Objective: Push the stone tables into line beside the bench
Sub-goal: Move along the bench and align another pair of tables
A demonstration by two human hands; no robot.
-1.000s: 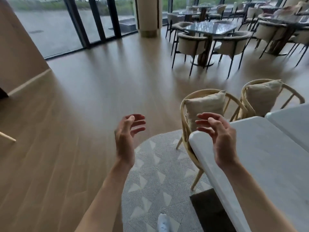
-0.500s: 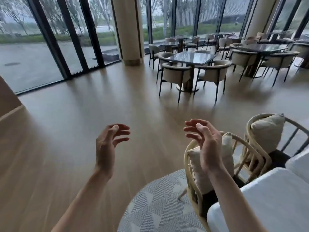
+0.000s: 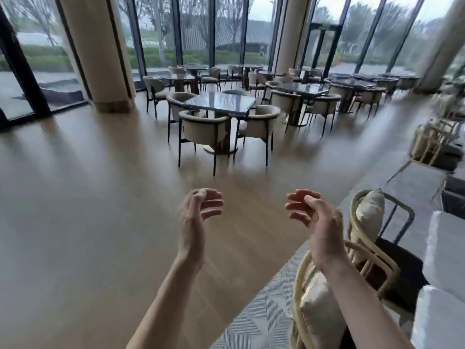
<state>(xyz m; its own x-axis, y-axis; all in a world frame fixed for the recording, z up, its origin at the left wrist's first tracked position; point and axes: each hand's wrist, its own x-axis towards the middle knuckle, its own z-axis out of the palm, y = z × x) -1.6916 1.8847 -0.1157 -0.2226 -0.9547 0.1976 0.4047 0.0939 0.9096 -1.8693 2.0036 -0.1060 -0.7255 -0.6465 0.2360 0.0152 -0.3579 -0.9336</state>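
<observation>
Two bare hands are hanging in mid-air in front of the person, palms turned toward each other, over the pale wooden floor. The left hand is curling its fingers loosely with nothing in it, and the right hand is doing the same, fingers spread and bent, touching nothing.

Just below and to the right of the right hand, a pale rattan armchair with a cream cushion is standing on a grey patterned rug, partly hidden behind the right forearm. A second rattan armchair with a cushion is sitting just beyond it, further right of the right hand.

The white stone tables are showing only as pale slabs at the right edge, right of both armchairs and well apart from the right hand; the nearer slab is lying at the lower right corner.

Far beyond the right hand, a dark glossy square dining table is standing among beige tub chairs, in front of tall glass windows and round cream columns.
</observation>
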